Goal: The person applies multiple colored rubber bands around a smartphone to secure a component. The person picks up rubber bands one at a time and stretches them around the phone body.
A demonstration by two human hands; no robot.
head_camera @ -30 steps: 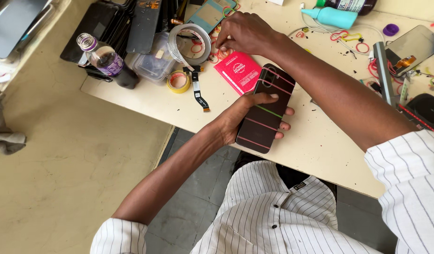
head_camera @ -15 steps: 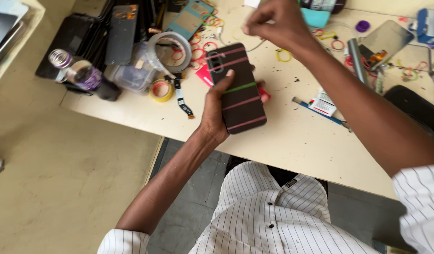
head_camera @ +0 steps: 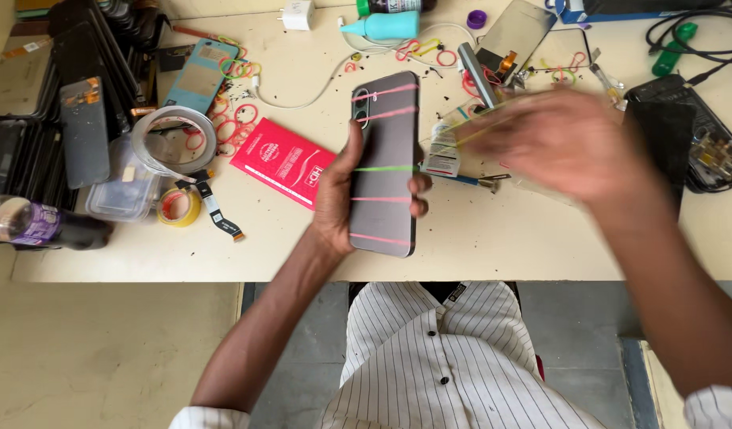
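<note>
In the middle of the frame, the left hand (head_camera: 338, 199) gripped a dark, flat, smooth phone (head_camera: 384, 163), back up, so bands could go round it. Thin pink and green stretchy bands crossed it. The right hand (head_camera: 560, 143) was blurred; it seemed to stretch a green band (head_camera: 469, 123) toward the phone.

A cream-coloured worktable (head_camera: 493, 246) fills the upper part of the view, its top scuffed and smudged with grey marks, and its front edge runs straight across. Below and to the left lies a pale beige floor (head_camera: 104, 357), plain and a little stained. Under the table the floor turns to grey tiles (head_camera: 302, 349). Soft, even daylight falls over everything, leaving only faint shadows along the table's edge.
</note>
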